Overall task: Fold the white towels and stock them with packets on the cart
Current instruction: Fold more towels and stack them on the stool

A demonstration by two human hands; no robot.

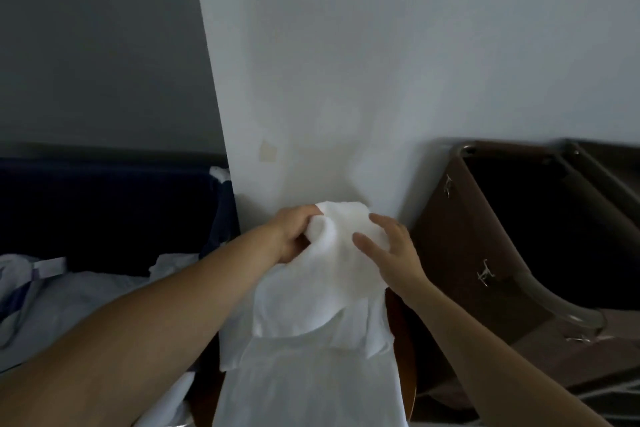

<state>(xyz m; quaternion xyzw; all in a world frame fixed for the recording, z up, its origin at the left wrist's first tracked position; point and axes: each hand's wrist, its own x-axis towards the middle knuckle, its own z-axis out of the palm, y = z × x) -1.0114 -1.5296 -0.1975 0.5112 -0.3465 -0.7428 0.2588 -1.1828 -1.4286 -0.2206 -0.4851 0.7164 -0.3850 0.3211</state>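
Observation:
A white towel hangs in front of me, bunched at its top and trailing down over more white cloth at the bottom centre. My left hand grips the bunched upper left part of the towel, fingers curled into the fabric. My right hand lies against the towel's right side with fingers spread and lightly bent, touching the cloth. No packets are in view.
A white wall corner rises straight ahead. A brown fabric bin with a metal frame stands at right. A dark blue bin and crumpled pale linen lie at left. Brown wood shows under the towels.

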